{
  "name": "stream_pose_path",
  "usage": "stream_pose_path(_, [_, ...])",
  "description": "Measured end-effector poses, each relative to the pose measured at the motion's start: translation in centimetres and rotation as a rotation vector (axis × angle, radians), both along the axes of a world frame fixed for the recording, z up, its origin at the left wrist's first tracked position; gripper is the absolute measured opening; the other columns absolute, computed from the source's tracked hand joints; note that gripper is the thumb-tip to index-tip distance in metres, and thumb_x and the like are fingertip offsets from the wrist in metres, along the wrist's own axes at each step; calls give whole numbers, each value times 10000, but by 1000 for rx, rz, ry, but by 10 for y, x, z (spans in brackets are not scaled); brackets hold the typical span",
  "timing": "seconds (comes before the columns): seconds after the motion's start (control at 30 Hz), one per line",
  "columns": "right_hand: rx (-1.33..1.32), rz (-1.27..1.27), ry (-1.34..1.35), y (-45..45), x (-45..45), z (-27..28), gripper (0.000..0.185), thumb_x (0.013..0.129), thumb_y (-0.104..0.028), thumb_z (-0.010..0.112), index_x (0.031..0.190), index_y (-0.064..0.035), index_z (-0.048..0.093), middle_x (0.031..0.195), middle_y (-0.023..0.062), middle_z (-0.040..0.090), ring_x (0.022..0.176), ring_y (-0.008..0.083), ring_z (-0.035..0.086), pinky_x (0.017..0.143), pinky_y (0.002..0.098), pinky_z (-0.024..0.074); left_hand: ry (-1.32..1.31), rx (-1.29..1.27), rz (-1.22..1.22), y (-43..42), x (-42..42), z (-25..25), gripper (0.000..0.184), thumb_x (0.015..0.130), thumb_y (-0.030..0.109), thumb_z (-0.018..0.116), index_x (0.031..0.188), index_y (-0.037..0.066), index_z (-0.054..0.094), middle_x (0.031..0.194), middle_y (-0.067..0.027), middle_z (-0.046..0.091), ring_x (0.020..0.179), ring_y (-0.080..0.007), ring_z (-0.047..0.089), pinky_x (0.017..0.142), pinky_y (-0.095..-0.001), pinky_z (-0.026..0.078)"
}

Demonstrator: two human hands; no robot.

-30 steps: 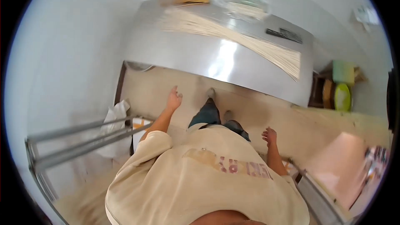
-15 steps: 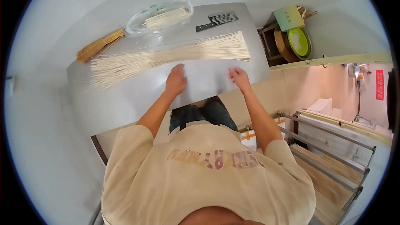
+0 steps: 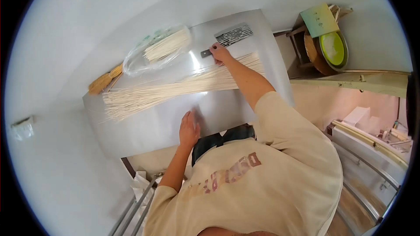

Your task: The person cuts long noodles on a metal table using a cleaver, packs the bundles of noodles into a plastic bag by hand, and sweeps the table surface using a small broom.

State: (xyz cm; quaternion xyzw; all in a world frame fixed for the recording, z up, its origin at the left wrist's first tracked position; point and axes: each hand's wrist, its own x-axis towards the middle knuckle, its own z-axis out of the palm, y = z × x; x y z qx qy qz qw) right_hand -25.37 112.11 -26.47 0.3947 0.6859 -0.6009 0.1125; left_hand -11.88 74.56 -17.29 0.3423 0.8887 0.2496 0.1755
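A person's right hand [image 3: 220, 53] closed around the handle of a cleaver [image 3: 235, 35] near the far right corner of a metal counter [image 3: 153, 135], with the forearm reaching across a long spread of pale, thin strands [image 3: 131, 100]. The butt of the handle stuck out past the fist, and the patterned blade pointed toward the right end; a grip so far from the blade likely kept the fingers clear of its edge. Whether the blade lay flat on the metal or had lifted slightly could not be told.

The left hand [image 3: 189, 130], well apart from the right, held nothing, its fingers loosely extended by the near edge, perhaps to balance the reach. Contact with the surface was unclear.

The strands ran lengthwise from the left end toward the right, gathered at the middle and fanned at both ends, an arrangement that probably helped them lie straight. Beyond them, by the far edge, a clear plastic bag [image 3: 131, 63] held more strands, seemingly to keep that batch separate. A straw brush [image 3: 103, 83] rested at the far left corner, apparently out of the way, while a green basin [image 3: 332, 48] stood off the right end.
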Motion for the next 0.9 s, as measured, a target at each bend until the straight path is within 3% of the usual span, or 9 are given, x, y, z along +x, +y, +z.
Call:
stream_pose_path(0.1, [-23, -166, 60, 1, 3, 0, 347, 940, -376, 681, 1001, -47, 588, 656, 90, 596, 465, 182, 586, 379, 325, 480, 24, -30, -26, 29, -3, -4, 618, 885, 135, 672, 1432, -25, 435, 1441, -258, 481, 1324, -433, 466, 1106, -474, 402])
stream_pose_path(0.27, [282, -408, 346, 14, 52, -2, 258, 897, -255, 742, 862, -31, 619, 747, 71, 600, 573, 161, 599, 446, 315, 485, 63, -79, -152, 113, -15, -11, 678, 860, 203, 703, 1439, -19, 427, 1496, -231, 429, 1408, -415, 390, 1145, -494, 346])
stream_pose_path(0.33, [-337, -624, 573, 45, 107, 21, 219, 883, -129, 744, 1066, -87, 634, 739, 39, 597, 567, 136, 591, 468, 287, 472, 95, -65, -257, 156, -15, -15, 823, 811, 307, 789, 1473, 1, 408, 1533, -231, 385, 1452, -408, 334, 1170, -530, 301])
stream_pose_path(0.47, [-126, -512, 578, 79, 236, 115, 733, 871, -18, 707, 1475, -149, 312, 730, 18, 550, 538, 107, 519, 448, 289, 426, 152, -147, -445, 233, -25, -22, 971, 757, 394, 823, 1527, 38, 350, 1602, -216, 287, 1511, -394, 227, 1202, -572, 223])
stream_pose_path(0.57, [-73, -564, 403, 93, 309, 119, 623, 887, -44, 693, 1446, -111, 425, 724, 15, 540, 529, 106, 506, 444, 284, 405, 300, -199, -630, 268, -49, -50, 1101, 710, 469, 843, 1575, 92, 276, 1640, -215, 201, 1535, -395, 157, 1207, -625, 158])
stream_pose_path(0.63, [-132, -498, 15, 93, 346, 104, 502, 892, -98, 683, 1371, -47, 539, 760, 31, 588, 606, 131, 565, 531, 301, 457, 257, -245, -571, 285, -69, -48, 1195, 654, 529, 863, 1595, 139, 237, 1642, -226, 184, 1536, -403, 148, 1194, -656, 146])
stream_pose_path(0.7, [28, -532, 15, 73, 360, 80, 454, 884, -138, 686, 1307, -16, 578, 783, 53, 616, 660, 149, 590, 596, 315, 484, 177, -292, -549, 296, -84, -52, 1223, 634, 538, 871, 1596, 140, 230, 1642, -229, 177, 1538, -401, 141, 1187, -667, 150])
stream_pose_path(0.77, [267, -477, -84, 60, 366, 51, 484, 856, -233, 681, 1276, -7, 598, 917, 161, 705, 853, 274, 682, 803, 395, 535, 116, -340, -530, 304, -93, -55, 1251, 613, 548, 880, 1597, 140, 223, 1642, -231, 170, 1540, -399, 135, 1179, -678, 154])
stream_pose_path(0.9, [476, -425, -203, 29, 333, 53, 470, 859, -254, 614, 1315, -139, 612, 1067, 228, 699, 1024, 430, 651, 881, 496, 516, 77, -269, -624, 304, -90, -68, 1185, 650, 431, 871, 1564, 18, 240, 1511, -208, 359, 1403, -382, 349, 1132, -545, 334])
